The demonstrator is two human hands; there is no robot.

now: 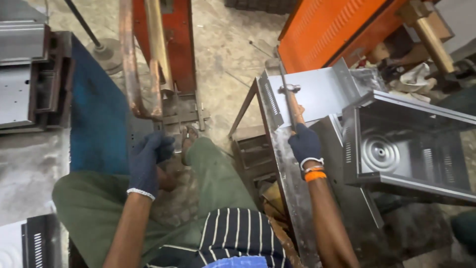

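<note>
The right hand (pixel 304 143), in a dark glove with an orange wristband, reaches forward with the arm nearly straight and is clenched around the wooden handle of a hammer (pixel 292 101), whose head lies on the flat metal sheet (pixel 322 92). Left of that sheet, the gloved left hand (pixel 147 159) curls over a small dark metal panel (pixel 141 130), grasping its edge, below the copper-coloured bent bar (pixel 130 64).
</note>
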